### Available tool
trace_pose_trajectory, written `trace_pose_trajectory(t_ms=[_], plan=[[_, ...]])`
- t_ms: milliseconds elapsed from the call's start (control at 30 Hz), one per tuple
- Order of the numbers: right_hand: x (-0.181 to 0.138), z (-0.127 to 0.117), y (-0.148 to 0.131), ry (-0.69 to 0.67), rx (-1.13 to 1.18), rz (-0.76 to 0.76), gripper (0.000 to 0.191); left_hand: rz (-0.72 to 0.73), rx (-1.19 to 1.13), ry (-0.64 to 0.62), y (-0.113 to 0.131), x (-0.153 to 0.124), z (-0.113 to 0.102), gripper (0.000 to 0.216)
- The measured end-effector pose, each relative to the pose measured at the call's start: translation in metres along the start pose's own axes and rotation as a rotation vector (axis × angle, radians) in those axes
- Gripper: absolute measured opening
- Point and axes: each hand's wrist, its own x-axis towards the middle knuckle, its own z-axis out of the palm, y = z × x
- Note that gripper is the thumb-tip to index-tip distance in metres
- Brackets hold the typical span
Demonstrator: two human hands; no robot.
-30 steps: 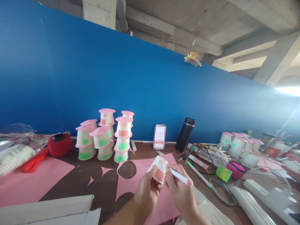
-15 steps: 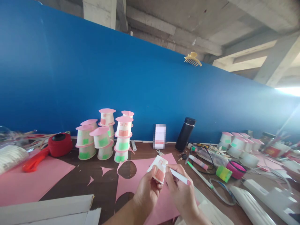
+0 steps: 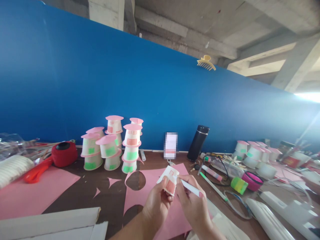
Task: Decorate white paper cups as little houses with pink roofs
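While the paper cup point(image 3: 169, 180) is pinched by left hand point(image 3: 156, 205) fingers above the counter point(image 3: 110, 200), base up, axis near upright, the pen point(image 3: 191, 188) is pinched by right hand point(image 3: 194, 206) fingers, tip aimed left onto it.

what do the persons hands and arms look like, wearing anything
Both are bare. The left hand and the right hand wear no gloves, and no rings show. The forearms that come in from the bottom edge have no sleeves in view, and no watch or bracelet shows at either wrist. Whether the nails are painted is too blurred to tell.
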Motion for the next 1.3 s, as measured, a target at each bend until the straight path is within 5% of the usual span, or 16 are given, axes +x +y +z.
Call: trace_pose_trajectory(t_ms=[400, 733, 1300], plan=[[0.0002, -0.0017, -0.0014, 0.018, 0.015, -0.099, 0.011, -0.013, 0.009, 0.016, 0.0030, -0.0021, 0.0018, 0.018], [-0.0010, -0.0020, -0.0018, -0.024, -0.027, -0.214, 0.008, 0.016, 0.051, -0.102, 0.0035, -0.0009, -0.0014, 0.030], [-0.0015, -0.0063, -0.0008, 0.079, 0.064, -0.073, 0.008, 0.003, 0.040, -0.003, 0.0050, -0.0024, 0.0030, 0.018]])
